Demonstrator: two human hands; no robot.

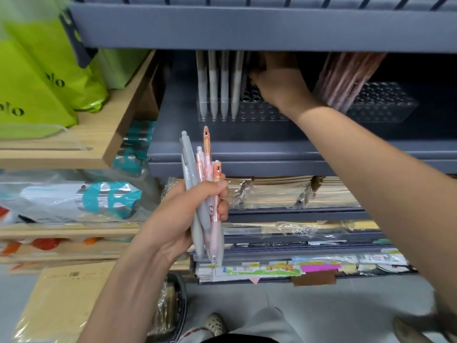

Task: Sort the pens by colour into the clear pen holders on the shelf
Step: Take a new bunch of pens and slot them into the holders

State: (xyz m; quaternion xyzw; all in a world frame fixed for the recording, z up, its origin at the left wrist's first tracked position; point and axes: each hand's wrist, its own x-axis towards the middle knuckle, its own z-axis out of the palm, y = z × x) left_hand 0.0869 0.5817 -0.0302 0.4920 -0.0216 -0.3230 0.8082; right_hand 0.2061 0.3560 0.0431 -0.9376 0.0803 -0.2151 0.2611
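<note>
Left hand (181,219) below clear perforated holder (262,115), grip curled round slim grey and pink pens (197,174); right hand (279,82) above holder, grip shadowed, indeterminate.

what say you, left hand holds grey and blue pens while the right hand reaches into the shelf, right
No: the pens in the left hand are grey and pink, not blue, per the head view. The right hand does reach into the shelf.
</note>
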